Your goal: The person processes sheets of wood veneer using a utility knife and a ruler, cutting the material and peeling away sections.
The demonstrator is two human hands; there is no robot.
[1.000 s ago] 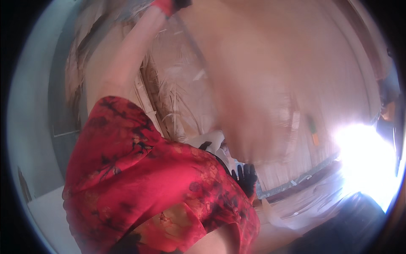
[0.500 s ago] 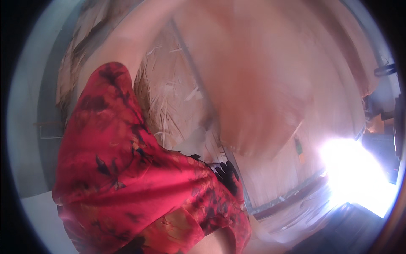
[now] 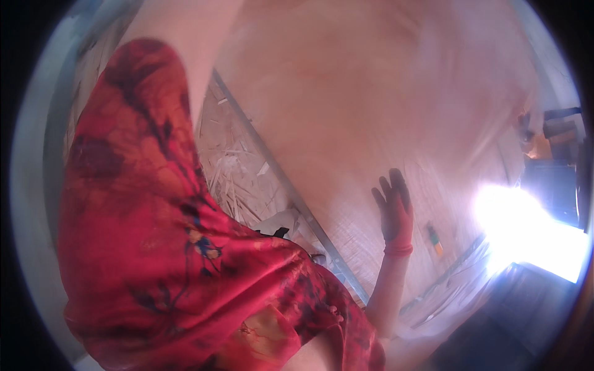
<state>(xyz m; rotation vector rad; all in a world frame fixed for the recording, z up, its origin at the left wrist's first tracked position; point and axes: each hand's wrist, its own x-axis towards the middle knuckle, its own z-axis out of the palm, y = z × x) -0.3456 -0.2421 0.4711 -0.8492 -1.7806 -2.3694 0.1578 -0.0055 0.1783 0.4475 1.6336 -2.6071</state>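
My right hand (image 3: pixel 396 210), in a red glove with dark fingers, is open with its fingers apart. It is over a large pale brown thin wooden sheet (image 3: pixel 346 117), which looks like veneer and is smeared by motion. Whether the palm touches the sheet, I cannot tell. My left hand is out of view. A bare limb (image 3: pixel 179 37) runs up past the top edge from red floral cloth (image 3: pixel 142 204), which covers much of the left. Just right of my glove lies a small green and orange object (image 3: pixel 435 238).
A narrow straight strip (image 3: pixel 278 173) crosses diagonally, with torn wood scraps (image 3: pixel 232 179) on its left side. Very bright light (image 3: pixel 532 229) glares at right. Dark boxy things (image 3: pixel 550 185) stand along the right rim, with a dark surface (image 3: pixel 501 328) at lower right.
My right hand has moved up and right from beside the red cloth, and its fingers now show fully. The blurred sheet has shifted upward, uncovering the wood beneath my glove.
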